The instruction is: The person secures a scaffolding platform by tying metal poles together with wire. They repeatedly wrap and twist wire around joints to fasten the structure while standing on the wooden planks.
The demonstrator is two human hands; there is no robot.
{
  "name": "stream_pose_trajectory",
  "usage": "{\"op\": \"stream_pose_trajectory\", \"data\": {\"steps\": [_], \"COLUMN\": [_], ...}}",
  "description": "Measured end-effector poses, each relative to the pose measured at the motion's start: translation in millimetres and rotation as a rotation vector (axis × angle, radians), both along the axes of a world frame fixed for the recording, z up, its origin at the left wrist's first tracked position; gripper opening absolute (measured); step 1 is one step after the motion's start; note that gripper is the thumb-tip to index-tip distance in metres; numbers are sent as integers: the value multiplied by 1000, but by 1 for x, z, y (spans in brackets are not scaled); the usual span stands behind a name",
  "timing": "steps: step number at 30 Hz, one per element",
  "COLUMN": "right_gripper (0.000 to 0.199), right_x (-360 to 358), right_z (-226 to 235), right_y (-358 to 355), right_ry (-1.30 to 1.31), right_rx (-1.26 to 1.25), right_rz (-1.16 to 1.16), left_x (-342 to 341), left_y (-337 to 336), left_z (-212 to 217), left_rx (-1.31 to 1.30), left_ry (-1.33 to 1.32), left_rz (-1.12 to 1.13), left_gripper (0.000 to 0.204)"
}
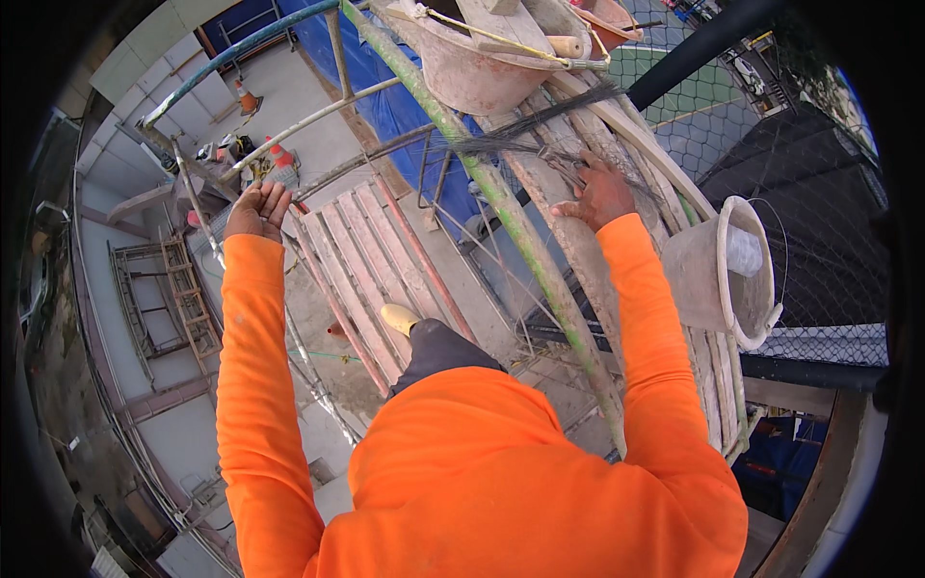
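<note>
My left hand (258,212) is raised at the left, near the scaffold rail, palm turned up and fingers loosely curled; I see nothing in it. Over the planks at the right, my right hand (605,197) has its fingers around the handles of a dark metal tool that looks like pliers (561,166). Its thumb lies apart, against the plank. A loose bundle of thin dark tie wire (525,135) lies across the planks (544,193) just beyond the tool, with strands running under and past the right hand.
A mortar-stained tub (482,79) stands on the far planks, with a board and a wooden handle in it. A tilted bucket (701,270) holding clear plastic sits right. A green scaffold pole (520,226) runs alongside. My shoe (399,318) is on a slatted platform (361,250) below; wire mesh (674,96) stands beyond.
</note>
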State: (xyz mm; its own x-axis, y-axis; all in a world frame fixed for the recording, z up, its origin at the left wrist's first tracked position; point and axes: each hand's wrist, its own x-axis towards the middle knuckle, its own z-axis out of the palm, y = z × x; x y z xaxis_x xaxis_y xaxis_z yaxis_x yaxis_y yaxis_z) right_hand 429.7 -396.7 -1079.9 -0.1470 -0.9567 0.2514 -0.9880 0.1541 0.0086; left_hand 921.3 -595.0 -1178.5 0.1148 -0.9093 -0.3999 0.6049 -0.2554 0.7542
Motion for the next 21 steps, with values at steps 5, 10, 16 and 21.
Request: {"op": "stream_pose_trajectory", "data": {"steps": [5, 10, 16, 21], "right_gripper": [41, 27, 34, 36], "right_x": [-25, -38, -114, -84], "right_z": [12, 10, 16, 34], "right_y": [-34, -45, -34, -19], "right_ry": [-122, 61, 162, 177], "right_rx": [446, 310, 216, 12], "right_rz": [-313, -100, -158, -160], "left_x": [-38, -75, -43, 85], "left_y": [-47, -26, 96, 224], "left_z": [23, 9, -40, -145], "left_rx": [-60, 3, -43, 351], "left_ry": [42, -101, -180, -515], "left_rz": [-22, -557, -869, -583], "left_gripper": [31, 58, 91, 72]}}
